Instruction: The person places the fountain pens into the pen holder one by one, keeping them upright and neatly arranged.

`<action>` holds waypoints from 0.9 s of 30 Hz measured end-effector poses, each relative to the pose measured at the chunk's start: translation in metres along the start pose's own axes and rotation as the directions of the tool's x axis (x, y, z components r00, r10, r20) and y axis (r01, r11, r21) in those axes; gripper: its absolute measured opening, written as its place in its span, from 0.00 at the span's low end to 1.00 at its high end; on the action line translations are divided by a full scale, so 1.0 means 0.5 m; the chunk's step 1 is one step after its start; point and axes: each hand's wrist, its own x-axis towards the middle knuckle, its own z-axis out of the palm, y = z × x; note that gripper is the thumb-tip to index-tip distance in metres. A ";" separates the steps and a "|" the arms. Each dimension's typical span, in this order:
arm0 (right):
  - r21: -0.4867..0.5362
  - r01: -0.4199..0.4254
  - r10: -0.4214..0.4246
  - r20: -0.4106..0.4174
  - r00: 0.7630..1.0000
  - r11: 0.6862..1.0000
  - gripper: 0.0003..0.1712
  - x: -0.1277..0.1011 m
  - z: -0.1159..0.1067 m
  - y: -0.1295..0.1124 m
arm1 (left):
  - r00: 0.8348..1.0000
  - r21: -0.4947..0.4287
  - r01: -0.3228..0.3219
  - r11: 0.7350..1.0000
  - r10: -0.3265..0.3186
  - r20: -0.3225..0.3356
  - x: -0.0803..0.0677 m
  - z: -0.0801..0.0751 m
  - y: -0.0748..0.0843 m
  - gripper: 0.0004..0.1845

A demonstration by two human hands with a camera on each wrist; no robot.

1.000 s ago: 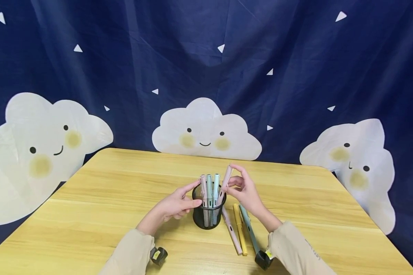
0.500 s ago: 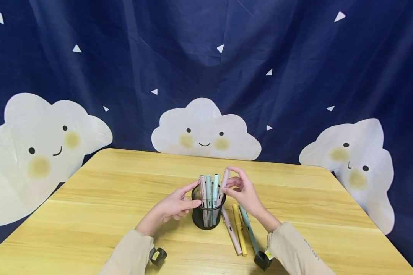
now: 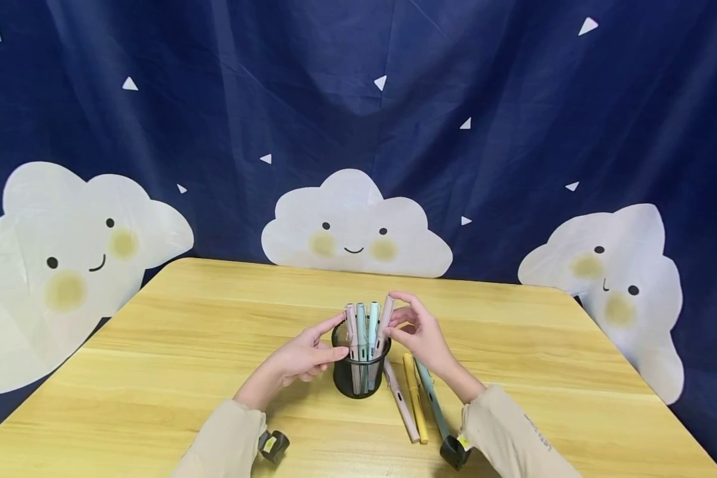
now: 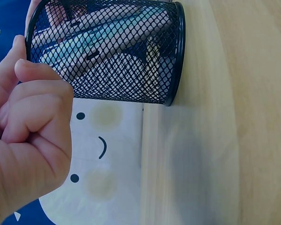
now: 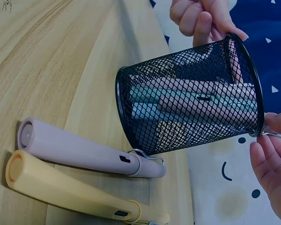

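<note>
— Where's my right hand (image 3: 421, 332)?

— Pinching the pink pen (image 3: 384, 325) near its top; it stands in the mesh cup (image 3: 360, 372) mid-table.

— And my left hand (image 3: 307, 355)?

— Thumb and forefinger hold the cup's rim (other fingers curled). Three pens (image 3: 417, 398) lie just beside it.

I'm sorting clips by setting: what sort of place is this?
Probably a staged tabletop recording spot, not a real office: a navy fabric backdrop with smiling white clouds hangs behind a light wooden table bearing a black mesh pen cup.
</note>
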 end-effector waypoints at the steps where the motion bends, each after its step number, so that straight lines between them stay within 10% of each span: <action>1: -0.004 0.000 0.000 0.000 1.000 1.000 0.29 0.001 0.001 -0.006 | 1.000 -0.001 -0.001 1.000 0.001 0.000 0.000 0.000 0.000 0.42; 27: -0.044 -0.013 0.011 -0.029 1.000 0.999 0.18 -0.001 0.004 0.033 | 1.000 -0.003 0.013 1.000 -0.013 -0.007 -0.001 -0.001 0.001 0.43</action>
